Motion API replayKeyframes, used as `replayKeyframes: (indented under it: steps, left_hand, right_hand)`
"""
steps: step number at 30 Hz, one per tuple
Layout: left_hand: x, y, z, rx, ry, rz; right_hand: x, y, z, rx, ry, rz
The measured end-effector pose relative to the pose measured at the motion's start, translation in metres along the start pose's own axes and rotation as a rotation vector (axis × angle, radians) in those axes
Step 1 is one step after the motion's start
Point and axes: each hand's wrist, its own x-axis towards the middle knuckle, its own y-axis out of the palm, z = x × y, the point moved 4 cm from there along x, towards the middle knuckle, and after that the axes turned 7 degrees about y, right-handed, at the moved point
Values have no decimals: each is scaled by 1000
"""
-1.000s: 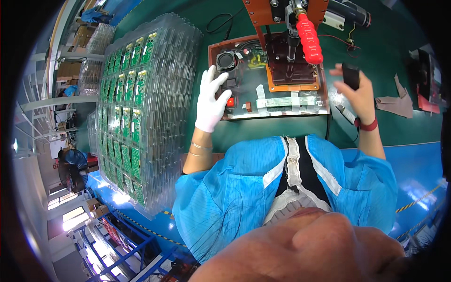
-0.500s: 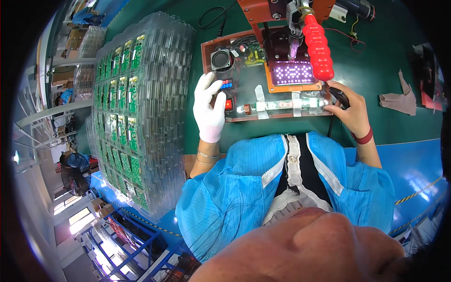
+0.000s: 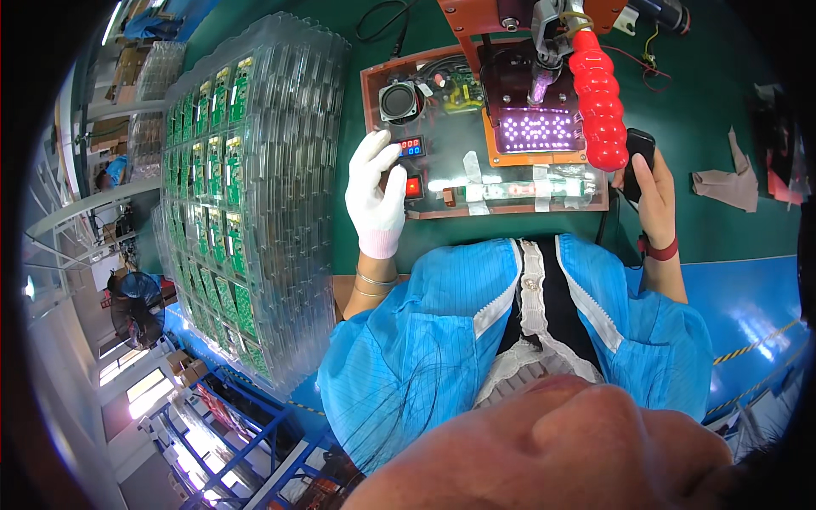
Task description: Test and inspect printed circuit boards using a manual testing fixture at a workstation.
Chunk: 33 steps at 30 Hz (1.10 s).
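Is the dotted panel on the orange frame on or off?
On: the dotted panel glows white-violet, and the small display by the gloved left hand shows lit digits.

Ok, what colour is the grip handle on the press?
The handle is bright red with rounded ridges; it shows best in the head view.

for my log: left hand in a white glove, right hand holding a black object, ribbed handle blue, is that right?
Not quite: the ribbed handle is red, not blue, as the head view shows. The left hand wears a white glove; the right hand holds a black object.
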Motion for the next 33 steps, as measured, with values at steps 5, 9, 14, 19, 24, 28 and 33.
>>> replayKeyframes:
  steps: [5, 9, 14, 19, 24, 28, 33]
  left_hand:
    - [-1, 0, -1, -11, -2, 4]
    - [0, 0, -2, 5, 7, 16]
    - [0, -1, -2, 19, 0, 21]
    - [1, -1, -2, 35, 26, 25]
    - [1, -1, -3, 47, 25, 24]
    - [1, -1, -3, 49, 26, 23]
    - [1, -1, -5, 45, 33, 27]
  right_hand:
    - [-3, 0, 0, -216, -100, -75]
    - [-5, -2, 2, -199, -90, -109]
    - [-6, -1, 4, -229, -122, -105]
    - [-6, 0, 5, -216, -116, -100]
    - [-6, -1, 5, -228, -121, -91]
    - [-6, -1, 4, -226, -118, -90]
    - [-7, -1, 4, -228, -86, -109]
